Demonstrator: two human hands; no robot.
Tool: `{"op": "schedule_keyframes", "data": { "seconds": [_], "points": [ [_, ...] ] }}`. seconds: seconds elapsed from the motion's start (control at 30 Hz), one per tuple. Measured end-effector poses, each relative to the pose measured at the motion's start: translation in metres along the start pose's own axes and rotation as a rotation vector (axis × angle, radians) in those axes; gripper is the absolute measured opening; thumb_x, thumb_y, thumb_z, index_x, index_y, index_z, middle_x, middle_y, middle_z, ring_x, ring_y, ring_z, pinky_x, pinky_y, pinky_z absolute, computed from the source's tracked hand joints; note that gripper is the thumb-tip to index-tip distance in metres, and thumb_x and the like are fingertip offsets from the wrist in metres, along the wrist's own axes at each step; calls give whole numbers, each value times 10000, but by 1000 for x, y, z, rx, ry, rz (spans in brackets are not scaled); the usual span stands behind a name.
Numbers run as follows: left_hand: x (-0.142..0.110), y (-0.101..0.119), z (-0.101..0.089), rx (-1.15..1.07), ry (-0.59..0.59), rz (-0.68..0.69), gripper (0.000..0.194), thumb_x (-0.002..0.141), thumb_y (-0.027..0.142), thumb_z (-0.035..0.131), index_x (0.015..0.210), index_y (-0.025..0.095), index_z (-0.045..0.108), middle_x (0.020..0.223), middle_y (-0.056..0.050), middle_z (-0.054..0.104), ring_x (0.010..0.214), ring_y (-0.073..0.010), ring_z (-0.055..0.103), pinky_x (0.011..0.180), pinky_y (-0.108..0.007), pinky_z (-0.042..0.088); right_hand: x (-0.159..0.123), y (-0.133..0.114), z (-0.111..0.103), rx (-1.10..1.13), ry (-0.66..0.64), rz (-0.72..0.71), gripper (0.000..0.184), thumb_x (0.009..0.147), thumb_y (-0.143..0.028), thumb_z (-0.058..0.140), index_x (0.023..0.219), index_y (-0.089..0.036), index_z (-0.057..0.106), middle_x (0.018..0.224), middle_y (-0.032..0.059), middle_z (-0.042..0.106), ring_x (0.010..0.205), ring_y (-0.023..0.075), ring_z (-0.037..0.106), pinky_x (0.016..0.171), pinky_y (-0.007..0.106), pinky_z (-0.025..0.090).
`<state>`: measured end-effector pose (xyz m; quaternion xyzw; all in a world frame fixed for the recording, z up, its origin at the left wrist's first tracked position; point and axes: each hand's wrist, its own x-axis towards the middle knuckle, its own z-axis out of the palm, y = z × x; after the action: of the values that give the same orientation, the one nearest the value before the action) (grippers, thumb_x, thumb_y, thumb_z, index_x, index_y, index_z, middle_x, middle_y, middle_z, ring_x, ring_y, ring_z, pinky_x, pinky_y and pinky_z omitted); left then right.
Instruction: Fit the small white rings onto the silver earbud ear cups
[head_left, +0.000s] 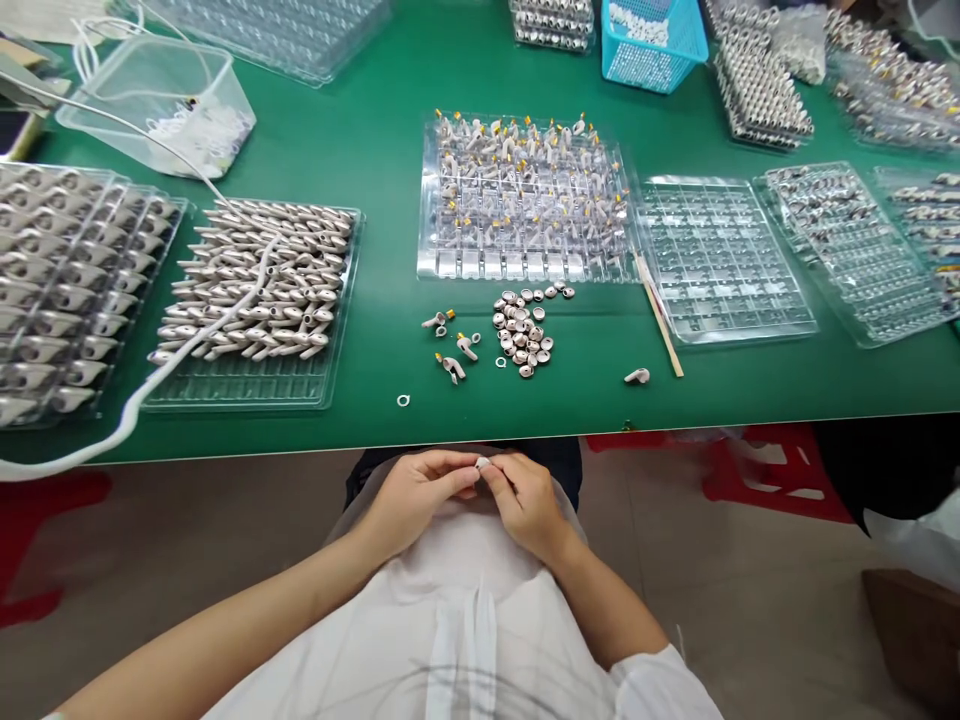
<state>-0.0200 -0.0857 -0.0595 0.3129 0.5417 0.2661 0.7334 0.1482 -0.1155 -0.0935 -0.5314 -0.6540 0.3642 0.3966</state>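
Both hands meet over my lap, below the table's front edge. My left hand (416,495) and my right hand (529,500) pinch a small white part (482,463) between their fingertips; most of it is hidden. On the green table (375,150) above them lie a heap of small round caps (523,330), three loose white earbud shells with yellow tips (454,345), a single white shell (637,376), and a small ring (403,400).
A clear tray of earbud shells with yellow tips (525,195) stands behind the heap. An empty clear tray (720,255) and a wooden stick (660,315) lie right of it. Trays of white stems (259,280) sit left, crossed by a white cable (187,340). A blue basket (652,40) stands at the back.
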Motion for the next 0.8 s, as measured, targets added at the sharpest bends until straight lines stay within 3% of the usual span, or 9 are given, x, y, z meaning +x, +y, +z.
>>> {"op": "schedule_keyframes", "data": {
  "seconds": [0.13, 0.3, 0.63, 0.8],
  "points": [
    [7, -6, 3, -229, 19, -22, 270, 739, 287, 837, 963, 152, 773, 1010, -86, 771, 917, -192, 707, 831, -268, 593, 9, 7, 8, 41, 40, 75, 403, 984, -372, 475, 662, -168, 605, 584, -2, 577, 552, 111, 532, 564, 225, 428],
    [7, -10, 7, -375, 16, -49, 234, 749, 225, 831, 956, 137, 766, 1036, -95, 763, 963, -201, 700, 856, -278, 584, 6, 7, 14, 104, 86, 163, 427, 973, -403, 501, 634, -165, 603, 538, -24, 544, 481, 88, 482, 490, 212, 388],
    [9, -11, 15, -347, 38, -31, 252, 743, 226, 826, 970, 132, 766, 1006, -94, 768, 933, -204, 700, 857, -274, 573, 5, 10, 10, 270, 65, 381, 315, 911, -462, 590, 799, -204, 731, 557, -16, 587, 497, 120, 497, 477, 234, 377],
    [8, -11, 17, -335, 63, -18, 237, 732, 219, 830, 941, 126, 767, 964, -88, 774, 887, -196, 702, 817, -263, 577, 9, 8, 7, 422, 32, 477, 316, 867, -476, 634, 734, -203, 719, 528, -28, 540, 492, 116, 453, 484, 247, 351]
  ]
}}
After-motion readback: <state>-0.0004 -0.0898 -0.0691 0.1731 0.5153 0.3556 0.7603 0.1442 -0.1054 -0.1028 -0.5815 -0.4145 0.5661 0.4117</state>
